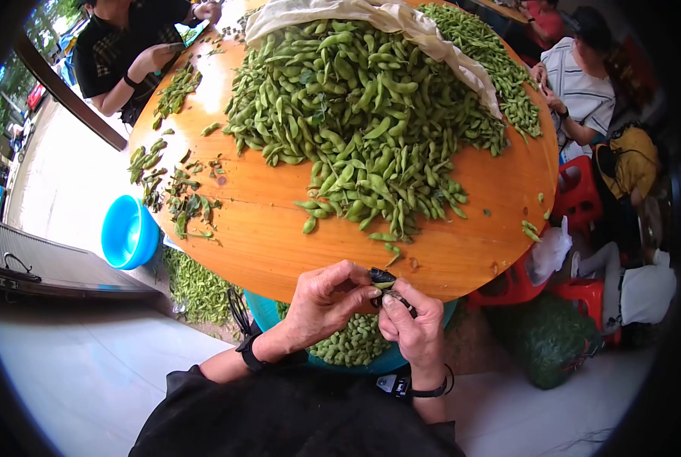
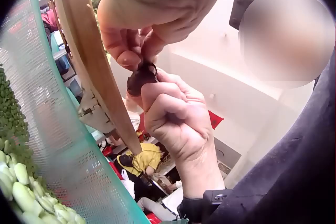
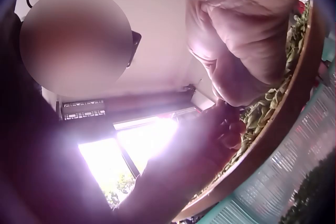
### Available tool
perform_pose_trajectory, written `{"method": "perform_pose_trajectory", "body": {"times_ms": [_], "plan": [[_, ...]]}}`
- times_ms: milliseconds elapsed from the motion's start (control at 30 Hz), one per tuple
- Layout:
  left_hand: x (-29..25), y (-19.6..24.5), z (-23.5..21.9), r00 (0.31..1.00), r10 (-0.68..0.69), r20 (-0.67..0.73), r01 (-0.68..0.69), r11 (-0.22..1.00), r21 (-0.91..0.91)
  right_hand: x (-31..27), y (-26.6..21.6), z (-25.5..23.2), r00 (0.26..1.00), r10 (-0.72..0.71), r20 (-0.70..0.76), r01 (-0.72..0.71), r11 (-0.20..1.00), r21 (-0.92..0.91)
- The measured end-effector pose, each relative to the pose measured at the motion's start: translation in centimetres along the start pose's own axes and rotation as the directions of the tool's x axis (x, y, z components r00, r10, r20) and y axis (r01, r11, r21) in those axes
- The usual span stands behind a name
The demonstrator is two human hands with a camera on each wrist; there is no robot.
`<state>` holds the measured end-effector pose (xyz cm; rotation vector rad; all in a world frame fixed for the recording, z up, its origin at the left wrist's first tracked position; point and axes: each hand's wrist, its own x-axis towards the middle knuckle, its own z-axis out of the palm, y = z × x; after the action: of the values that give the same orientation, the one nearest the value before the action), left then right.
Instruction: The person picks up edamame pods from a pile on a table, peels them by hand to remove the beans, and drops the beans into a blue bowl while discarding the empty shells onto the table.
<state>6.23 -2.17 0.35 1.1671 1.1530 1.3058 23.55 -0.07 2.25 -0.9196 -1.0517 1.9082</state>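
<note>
In the head view, both hands meet at the table's near edge. The left hand (image 1: 317,305) pinches a green pod (image 1: 384,286) between thumb and fingers. Curled fingers of the right hand (image 1: 416,327) hold a small dark object (image 1: 381,275) against that pod; its exact form is unclear. From the left wrist, the dark object (image 2: 142,79) shows a thin ring, with the left hand (image 2: 157,8) above and the right hand (image 2: 178,113) below. The right wrist view has the right hand (image 3: 247,40) over the shadowed left hand (image 3: 194,150). A large heap of pods (image 1: 355,114) covers the table (image 1: 264,221).
Beneath the table edge stands a teal basket (image 1: 260,308) holding shelled beans (image 1: 352,341). A blue basin (image 1: 129,232) is at the left, near green matter on the floor (image 1: 196,286). Leafy scraps (image 1: 188,202) lie on the table. People sit across it; red stools (image 1: 578,190) stand right.
</note>
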Motion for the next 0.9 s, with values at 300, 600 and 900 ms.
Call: {"method": "perform_pose_trajectory", "body": {"times_ms": [300,600,900], "plan": [[-0.1,0.3,-0.3,0.954,-0.280,0.109,0.292,0.780,-0.553,0.2,0.0,-0.1,0.985,-0.169,0.027,0.170,0.954,-0.247],[0.2,-0.3,-1.5,0.872,-0.278,0.403,0.488,0.417,-0.767,0.8,0.3,-0.3,0.950,-0.292,0.111,0.313,0.887,-0.340],[-0.3,1.0,-1.7,0.970,0.011,0.241,-0.092,0.940,0.330,-0.2,-0.4,0.3,0.946,-0.307,0.104,0.288,0.653,-0.700]]}}
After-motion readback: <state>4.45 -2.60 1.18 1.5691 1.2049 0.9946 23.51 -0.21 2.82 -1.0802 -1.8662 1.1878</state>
